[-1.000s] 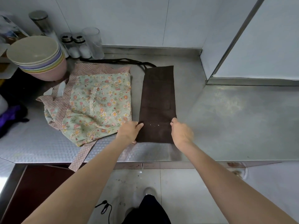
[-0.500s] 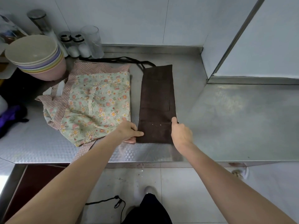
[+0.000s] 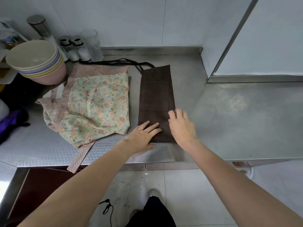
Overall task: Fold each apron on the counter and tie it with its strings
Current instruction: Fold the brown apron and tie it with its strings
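Two bare forearms reached in from the near edge toward a steel counter point(image 3: 229, 122). The left hand point(image 3: 142, 136) lay flat, palm down, with straight fingers spread on the near left corner of the brown apron point(image 3: 156, 102), its thumb resting on the metal just in front of the cloth; it pressed rather than gripped. The right hand point(image 3: 181, 126) was over the apron's near right part, back upward, fingers loosely extended and slightly blurred, holding nothing; whether it touched the fabric could not be told.

The brown apron was a dark, matte cloth folded into a long narrow strip running from near to far in the middle of the counter, with faint seam lines across it. Its thin dark strings point(image 3: 118, 62) trailed leftward from the far end along the back of the counter.

Just to the left, apart from it, lay the floral apron point(image 3: 98, 107): pale green cotton printed with small pink and yellow flowers, trimmed with a strip of white lace and bordered in pink dotted fabric, loosely bunched and wrinkled. One dotted strap point(image 3: 80, 157) hung over the counter's near edge.

The counter was brushed metal, embossed with a fine dimpled pattern on its left portion. A stack of pastel bowls point(image 3: 35, 61) stood at far left, with two small shakers point(image 3: 74, 47) and a clear glass point(image 3: 90, 44) against the white tiled wall
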`<action>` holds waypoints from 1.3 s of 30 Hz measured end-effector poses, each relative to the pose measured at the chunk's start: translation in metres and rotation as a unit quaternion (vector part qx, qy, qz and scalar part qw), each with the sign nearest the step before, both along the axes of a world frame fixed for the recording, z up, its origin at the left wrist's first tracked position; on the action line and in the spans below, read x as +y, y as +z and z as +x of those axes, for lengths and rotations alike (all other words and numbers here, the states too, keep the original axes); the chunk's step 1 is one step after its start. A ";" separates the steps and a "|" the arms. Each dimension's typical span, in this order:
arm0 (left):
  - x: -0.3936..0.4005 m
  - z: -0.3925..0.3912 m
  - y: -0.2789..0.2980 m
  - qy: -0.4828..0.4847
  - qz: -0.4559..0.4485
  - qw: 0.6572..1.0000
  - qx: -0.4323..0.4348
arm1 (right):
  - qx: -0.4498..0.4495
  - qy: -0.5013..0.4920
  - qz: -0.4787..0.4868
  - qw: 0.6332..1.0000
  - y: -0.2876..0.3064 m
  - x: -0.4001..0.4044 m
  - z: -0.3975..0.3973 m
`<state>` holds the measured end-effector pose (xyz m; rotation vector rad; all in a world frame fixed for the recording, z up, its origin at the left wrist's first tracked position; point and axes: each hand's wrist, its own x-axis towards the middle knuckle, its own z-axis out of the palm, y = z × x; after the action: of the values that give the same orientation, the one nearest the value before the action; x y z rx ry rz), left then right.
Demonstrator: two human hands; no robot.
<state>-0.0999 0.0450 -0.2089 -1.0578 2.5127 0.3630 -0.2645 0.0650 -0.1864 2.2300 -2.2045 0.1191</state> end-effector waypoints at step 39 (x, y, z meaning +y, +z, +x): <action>-0.002 0.002 0.011 0.227 -0.239 0.912 0.244 | -0.084 -0.218 0.174 0.957 -0.006 -0.014 0.000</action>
<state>-0.0979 0.0428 -0.1980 -1.9744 2.8435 0.1418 -0.2645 0.0513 -0.1923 1.8565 -2.9520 -0.0953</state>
